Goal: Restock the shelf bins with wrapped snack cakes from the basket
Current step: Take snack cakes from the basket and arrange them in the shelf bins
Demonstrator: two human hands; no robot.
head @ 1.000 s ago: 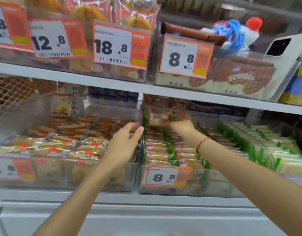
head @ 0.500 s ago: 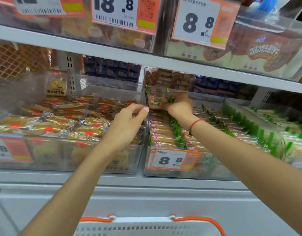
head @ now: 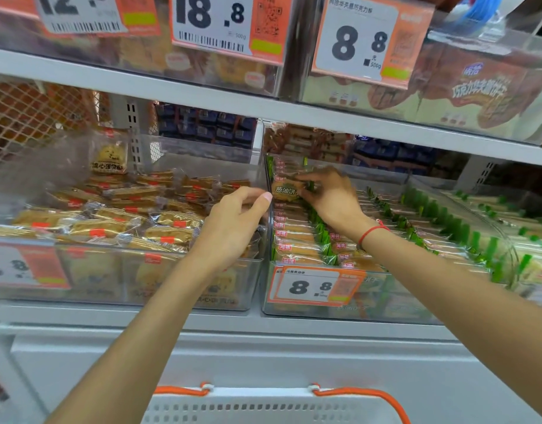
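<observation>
Wrapped snack cake (head: 286,191), a flat golden biscuit in clear film with green edging and dark lettering, is sitting upright at the back of the clear plastic shelf bin (head: 349,313) with the orange 8.8 price tag (head: 314,287). From my head camera, my right hand (head: 331,200) is pinching this cake by its right edge, fingers curled onto the wrapper. My left hand (head: 233,224) is hovering at the wall between this bin and the neighbouring clear bin of gold-wrapped cakes with red labels (head: 119,221). Its fingers are loosely curled, thumb and forefinger close together near the cake's left edge; I am not able to tell whether they are touching the film.

The rows of green-edged cakes (head: 297,240) below my wrist are lying packed tight, front to back. I am judging that this upright cake could topple forward onto them once I let go, since nothing in front is propping it. The film looks slick, so a light pinch could slip and drop the cake sideways across the dividing wall into the wrong bin. My right forearm is crossing low over the rows, so pulling back carelessly could drag packets out of line.

The white perforated plastic basket with orange handles (head: 263,408) is showing at the bottom edge; its contents are out of sight.
</observation>
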